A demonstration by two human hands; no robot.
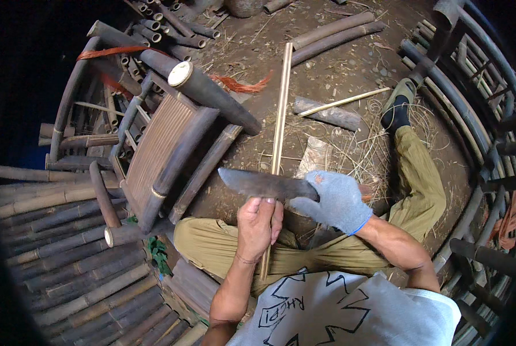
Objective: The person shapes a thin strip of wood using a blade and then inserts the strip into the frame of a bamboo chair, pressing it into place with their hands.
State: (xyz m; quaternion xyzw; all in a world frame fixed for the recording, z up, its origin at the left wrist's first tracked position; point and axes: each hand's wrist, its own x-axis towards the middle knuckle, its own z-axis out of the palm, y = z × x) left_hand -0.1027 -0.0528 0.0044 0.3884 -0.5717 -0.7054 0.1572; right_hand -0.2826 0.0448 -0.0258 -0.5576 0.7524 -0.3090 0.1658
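Observation:
Bare and closed, my left hand grips a long, narrow bamboo strip with a dark line along it. The strip runs away from my lap, past the blade, to the far ground. My right hand, in a grey-blue work glove, is wrapped round the handle of a broad knife; the handle is hidden by the glove. The dark blade lies crosswise over the strip, just beyond my left fingers, its tip to the left. Whether its edge is in the bamboo, I cannot tell.
To the left stands a bamboo chair, beside a bed of dark bamboo poles. Beyond my lap lie a short bamboo piece, thin shavings and two poles. A bamboo frame borders the right side, near my outstretched foot.

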